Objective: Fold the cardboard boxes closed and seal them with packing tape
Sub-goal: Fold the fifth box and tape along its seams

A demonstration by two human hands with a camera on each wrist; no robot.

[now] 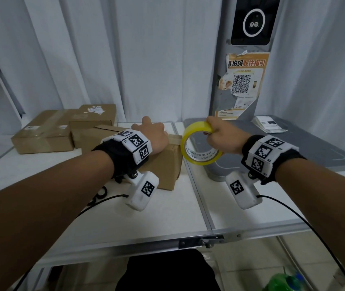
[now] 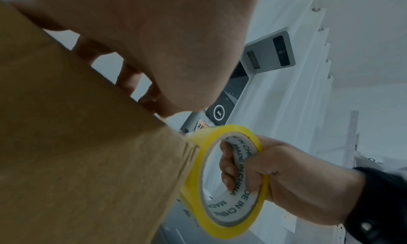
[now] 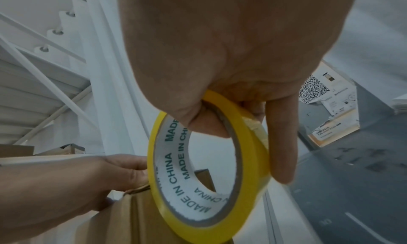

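Left hand (image 1: pixel 153 135): lies on the box (image 1: pixel 167 162), holding it closed.
Right hand (image 1: pixel 223 135): grips the tape roll (image 1: pixel 198 143), ready to stick.

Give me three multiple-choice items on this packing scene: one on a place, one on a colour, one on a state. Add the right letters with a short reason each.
1. Where is the tape roll?
A. flat on the grey platform
B. in the right hand, beside the box's right end
C. on the stacked boxes at the back left

2. What colour is the tape on the roll?
A. yellow
B. brown
C. blue

3. What is the left hand doing?
A. hanging idle off the table
B. holding scissors
C. resting on top of the nearest cardboard box

Answers:
1 B: the right hand's fingers pass through the roll's core, next to the box.
2 A: the band is yellow around a white core printed MADE IN CHINA.
3 C: the head view shows the left hand on the box top, fingers over its far edge.
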